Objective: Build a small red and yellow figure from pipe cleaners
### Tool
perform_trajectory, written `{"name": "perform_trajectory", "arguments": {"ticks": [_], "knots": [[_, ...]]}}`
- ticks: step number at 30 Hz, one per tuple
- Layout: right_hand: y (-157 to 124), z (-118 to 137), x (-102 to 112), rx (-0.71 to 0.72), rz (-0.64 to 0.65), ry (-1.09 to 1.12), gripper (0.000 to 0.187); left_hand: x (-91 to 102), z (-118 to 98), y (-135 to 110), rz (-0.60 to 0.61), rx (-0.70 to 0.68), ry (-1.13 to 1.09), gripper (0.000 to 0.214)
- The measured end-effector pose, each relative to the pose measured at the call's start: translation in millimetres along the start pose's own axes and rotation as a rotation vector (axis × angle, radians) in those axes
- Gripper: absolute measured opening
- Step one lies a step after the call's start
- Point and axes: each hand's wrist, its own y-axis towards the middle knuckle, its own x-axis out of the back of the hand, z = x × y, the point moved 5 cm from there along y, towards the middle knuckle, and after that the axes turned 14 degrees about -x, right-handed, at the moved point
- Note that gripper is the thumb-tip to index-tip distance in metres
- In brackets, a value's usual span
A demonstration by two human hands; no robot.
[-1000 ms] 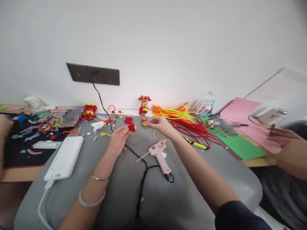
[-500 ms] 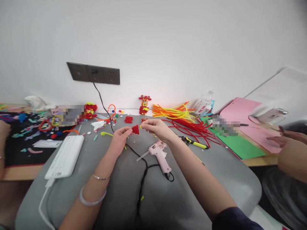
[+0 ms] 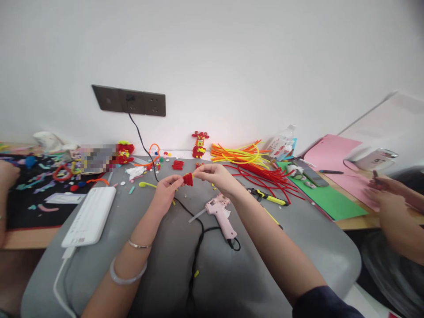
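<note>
My left hand (image 3: 168, 191) is closed on a small red pipe-cleaner piece (image 3: 188, 179), coiled in ridges, held above the grey table. Opposite it, my right hand (image 3: 215, 177) pinches a tiny yellow piece (image 3: 193, 175) against the red one's right edge; the fingertips partly cover it. Below my right hand lies a pink glue gun (image 3: 222, 217), a clear glue stick showing at its back. Behind my hands, a red and yellow pipe-cleaner figure (image 3: 199, 145) stands by the wall. A red folded pipe-cleaner piece (image 3: 178, 164) rests in front of it.
Yellow and orange pipe cleaners (image 3: 238, 153) and red ones (image 3: 265, 177) lie at the back right. A white power bank (image 3: 89, 216) sits at left. Black cable (image 3: 198, 247) crosses the table. Yellow-black pliers (image 3: 271, 198) lie right. Other people's hands (image 3: 391, 194) work at both sides.
My right hand has moved slightly left, bringing the yellow piece against the red one. My left hand has barely moved. At the right, another person's hands have shifted over the pink paper.
</note>
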Motion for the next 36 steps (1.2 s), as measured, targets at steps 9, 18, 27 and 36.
{"name": "perform_trajectory", "arguments": {"ticks": [9,18,27,36], "knots": [[3.2,-4.2,-1.1,0.003,-0.004,0.013,0.024,1.2,2.0,-0.1,0.002,-0.009,0.008,0.022],[1.5,-3.3,-1.2,-0.010,-0.004,0.003,0.024,-0.4,0.5,-0.4,0.022,-0.011,-0.003,0.023],[-1.4,0.0,-4.0,-0.024,-0.019,-0.015,0.023,-1.5,-2.0,-0.6,0.025,-0.010,0.024,0.024],[-2.7,-1.5,1.0,-0.003,-0.045,0.011,0.027,-1.7,-2.9,-0.8,-0.003,-0.016,0.028,0.024]]}}
